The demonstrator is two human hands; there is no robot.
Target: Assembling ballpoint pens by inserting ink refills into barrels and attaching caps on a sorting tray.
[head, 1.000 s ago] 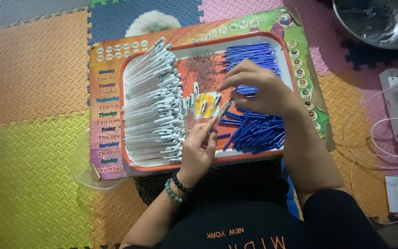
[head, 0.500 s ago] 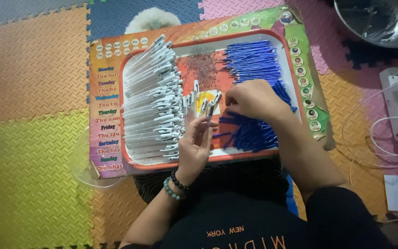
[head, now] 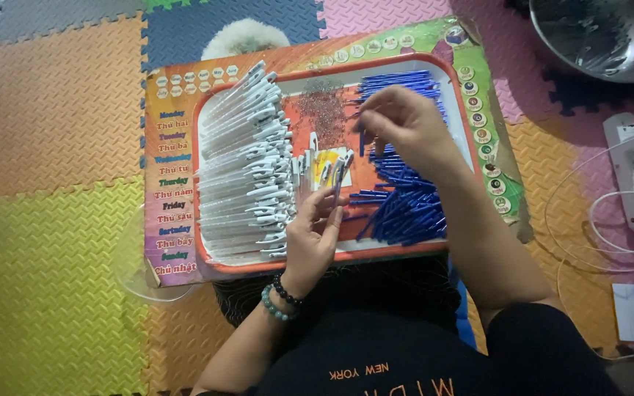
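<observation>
Even, moderately bright indoor light falls from overhead, and colours of the foam floor mat [head: 53, 242] read saturated. Shadows are soft and short, the darkest lying under the right hand [head: 405, 125] and along the near rim of the red tray [head: 317, 262]. Broad pale reflections sit on the metal bowl [head: 603, 37] at the upper right. Focus is fair at centre; fine detail is smeared by compression. The upper left corner dims slightly. Edge distortion is mild.
</observation>
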